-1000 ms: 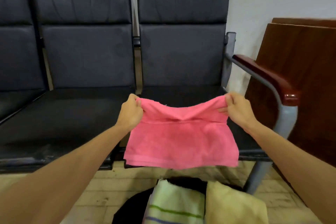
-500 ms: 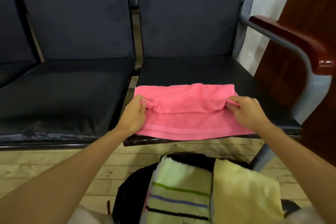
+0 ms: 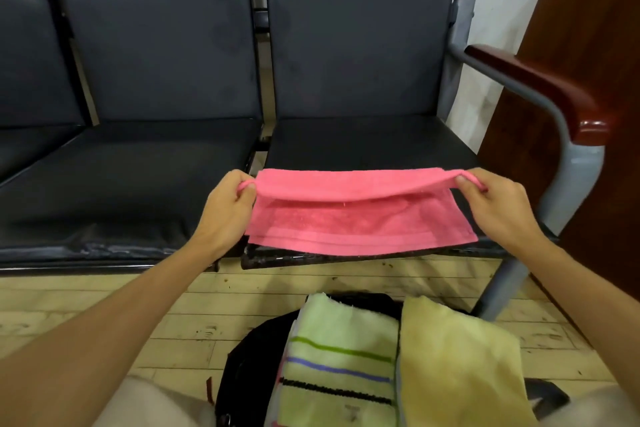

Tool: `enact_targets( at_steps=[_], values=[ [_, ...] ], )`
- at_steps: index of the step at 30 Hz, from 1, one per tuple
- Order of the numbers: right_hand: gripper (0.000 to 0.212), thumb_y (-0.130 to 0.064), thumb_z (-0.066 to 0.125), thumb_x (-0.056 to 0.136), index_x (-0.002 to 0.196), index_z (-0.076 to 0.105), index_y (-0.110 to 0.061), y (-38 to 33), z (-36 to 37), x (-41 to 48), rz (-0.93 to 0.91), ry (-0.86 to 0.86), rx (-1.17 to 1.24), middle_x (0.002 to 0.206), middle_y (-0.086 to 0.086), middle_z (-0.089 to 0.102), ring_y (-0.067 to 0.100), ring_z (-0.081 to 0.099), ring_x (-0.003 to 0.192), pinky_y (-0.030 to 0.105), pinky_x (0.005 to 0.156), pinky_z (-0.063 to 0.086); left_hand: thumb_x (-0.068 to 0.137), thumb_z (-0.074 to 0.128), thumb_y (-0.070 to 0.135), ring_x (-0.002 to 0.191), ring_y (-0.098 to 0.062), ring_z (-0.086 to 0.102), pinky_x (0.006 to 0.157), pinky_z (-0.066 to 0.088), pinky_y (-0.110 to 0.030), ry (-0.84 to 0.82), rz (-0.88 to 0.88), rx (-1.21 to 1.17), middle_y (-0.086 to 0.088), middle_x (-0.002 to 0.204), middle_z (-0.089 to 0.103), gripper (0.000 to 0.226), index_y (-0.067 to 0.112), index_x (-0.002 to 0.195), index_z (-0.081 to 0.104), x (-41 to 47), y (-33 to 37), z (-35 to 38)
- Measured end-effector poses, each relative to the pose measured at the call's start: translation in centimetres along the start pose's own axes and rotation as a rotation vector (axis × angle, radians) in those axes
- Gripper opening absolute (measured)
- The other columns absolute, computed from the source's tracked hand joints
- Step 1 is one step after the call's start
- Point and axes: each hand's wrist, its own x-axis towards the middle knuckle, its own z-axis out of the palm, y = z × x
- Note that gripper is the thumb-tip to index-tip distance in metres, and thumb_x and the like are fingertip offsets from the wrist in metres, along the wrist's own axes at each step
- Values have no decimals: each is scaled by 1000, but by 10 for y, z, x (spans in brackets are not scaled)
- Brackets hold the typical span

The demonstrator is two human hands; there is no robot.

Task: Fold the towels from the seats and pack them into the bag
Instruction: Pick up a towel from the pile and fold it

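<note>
— Two hands on one pink towel [image 3: 356,215], is that right?

— Yes. The left hand [image 3: 227,206] pinches the towel's left corner, fingers curled round a small twist of cloth. The right hand [image 3: 493,203] does the same at the right corner, thumb on top.

— Where does the towel lie?

— Between the hands. Its upper fold is lifted and stretched from one hand to the other; the lower layers rest flat on the front of the seat [image 3: 367,146], just below both hands, with the hem reaching the seat's front edge.

— And the bag?

— A black bag [image 3: 249,367] sits on the wooden floor [image 3: 104,315], below the hands and nearer the person. A striped towel [image 3: 339,357] stands in it, below the left hand's side of the pink one, and a yellow towel [image 3: 457,371] touches it, under the right hand.

— Anything beyond the right hand?

— An armrest [image 3: 540,90] with a red-brown top on a grey frame, and past it a brown wooden panel [image 3: 588,45].

— Left of the left hand?

— Another dark seat [image 3: 131,177], just beside the first, bare of cloth.
</note>
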Motion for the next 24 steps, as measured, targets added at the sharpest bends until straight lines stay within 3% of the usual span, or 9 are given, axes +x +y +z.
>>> enact_targets(
  at_steps=[4,7,10,12,15,17,21,24],
  values=[
    [17,-25,59,95,84,69,-18,7,-5,-16,-66,-113,-44,61,-11,55,8,55,63,12,58,37,98,40,12,82,-18,51,70,37,-27,-130,30,166,-6,94,52,17,3,94,54,-13,2,-5],
    [17,-34,56,95,80,64,-39,5,-7,-27,-43,-295,-50,70,-9,65,9,58,65,23,61,41,98,41,14,86,-20,53,74,42,-29,-261,-11,317,-4,98,51,22,0,90,57,-19,0,-4],
    [27,-37,55,96,101,76,-21,4,-5,-31,57,-381,-58,95,0,74,21,65,86,35,78,50,98,38,18,85,-26,56,77,46,-35,-279,-51,373,-7,97,53,33,-4,84,59,-19,-2,-2],
    [32,-33,55,96,98,76,-8,6,-2,-29,77,-351,-85,98,11,74,29,65,90,40,82,51,99,39,16,85,-26,57,73,44,-33,-220,-105,365,-9,99,55,33,-4,86,62,-14,-3,3],
    [18,-17,62,94,100,74,-6,8,8,-24,91,-298,-89,105,7,70,22,62,96,25,82,43,96,47,14,85,-21,54,75,42,-29,-175,-230,315,-11,112,54,20,2,100,62,-1,-13,12],
    [18,-12,65,91,107,69,-8,8,16,-17,150,-241,-89,109,7,62,19,57,99,24,83,39,92,54,20,85,-21,55,76,46,-33,-198,-373,257,-15,117,55,21,3,104,59,8,-20,19],
    [41,-28,68,90,121,55,-5,14,30,-3,385,-154,-87,114,13,57,28,57,103,38,88,48,89,65,31,92,-27,54,69,43,-34,-234,-570,154,-11,101,56,32,1,95,54,18,-16,29],
    [44,-48,59,91,107,57,-6,21,34,5,507,-215,-216,101,8,60,31,59,101,45,92,44,89,65,28,93,-23,48,64,38,-30,-254,-640,90,-3,93,49,27,6,97,51,22,-13,33]
  ],
)
